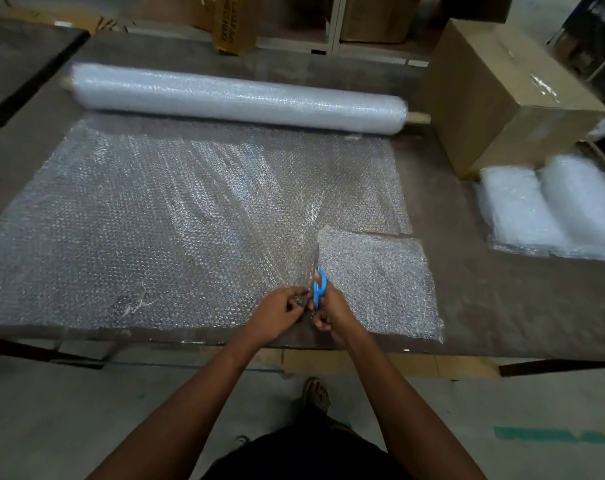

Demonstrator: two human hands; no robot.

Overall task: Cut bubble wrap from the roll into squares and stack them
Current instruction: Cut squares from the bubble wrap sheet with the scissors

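Right grip [329, 306] holds blue scissors [319, 289], left grip [283, 306] pinches bubble wrap [155, 220] (dark table [502, 306], cartons behind).

- I'm watching through one head-worn wide-angle camera, looking forward and steeply down over the table [502, 306].
- It's sitting close above both forearms, taking in the floor [86, 410] beneath and shelving [332, 26] beyond.

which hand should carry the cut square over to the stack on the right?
Probably the left hand: the right hand is occupied by the blue scissors. The cut square is within its reach, though the stack means crossing over.
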